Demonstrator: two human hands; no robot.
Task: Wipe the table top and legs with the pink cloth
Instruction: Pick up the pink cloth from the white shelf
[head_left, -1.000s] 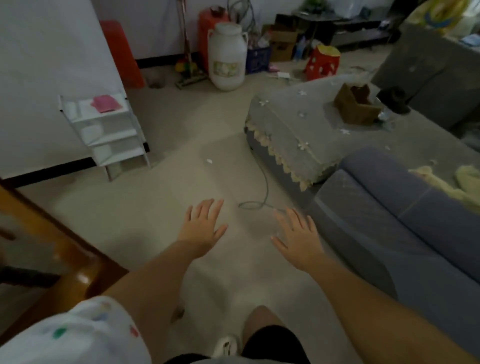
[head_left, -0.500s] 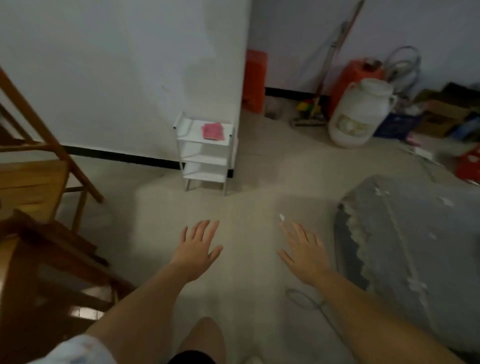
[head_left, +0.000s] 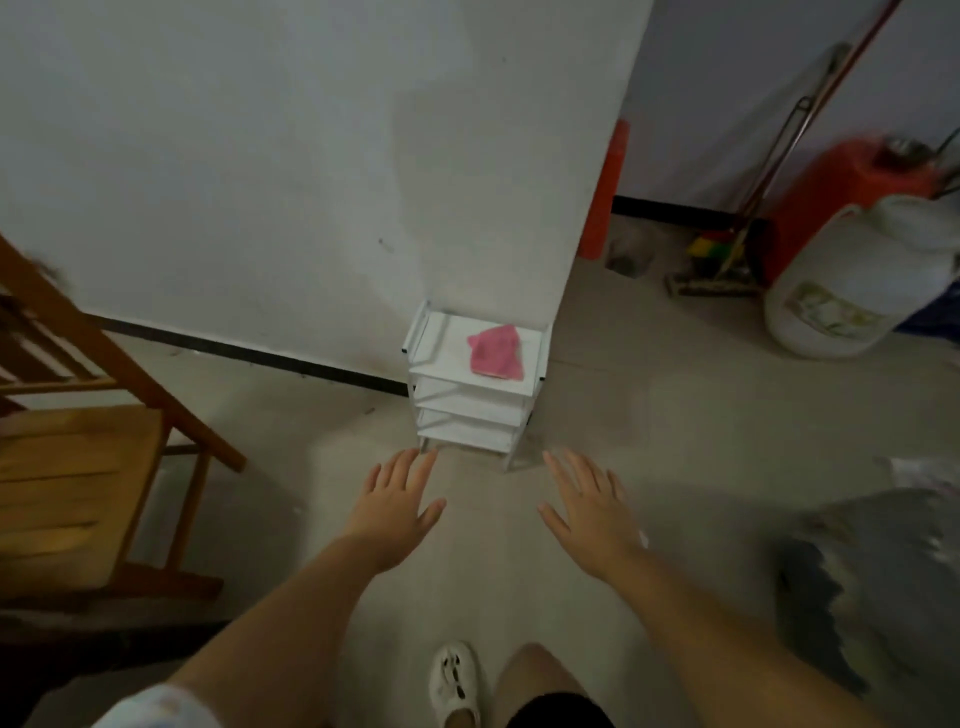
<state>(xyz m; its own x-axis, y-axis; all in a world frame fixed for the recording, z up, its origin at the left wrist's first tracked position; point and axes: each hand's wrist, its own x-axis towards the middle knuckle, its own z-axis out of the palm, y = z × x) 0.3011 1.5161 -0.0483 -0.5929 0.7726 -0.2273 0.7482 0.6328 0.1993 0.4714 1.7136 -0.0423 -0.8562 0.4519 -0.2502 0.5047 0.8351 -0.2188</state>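
Left hand (head_left: 396, 506): yours, fingers spread flat, holding nothing, out over the floor.
Right hand (head_left: 589, 506): same story, palm down, fingers apart, nothing in it.
Pink cloth (head_left: 496, 352): one, lying crumpled ahead of both hands, between them, well beyond your fingertips.
White table (head_left: 444, 335): one, small, tiered, against the wall corner; the cloth sits on its top.
Wooden chair (head_left: 78, 467): one, off beyond your left hand.
White jug (head_left: 852, 280): one, far past your right hand.

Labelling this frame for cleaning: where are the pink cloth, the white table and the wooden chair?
pink cloth (head_left: 496, 352), head view, middle of the cloth.
white table (head_left: 447, 338), head view, bare top.
wooden chair (head_left: 72, 457), head view, seat.
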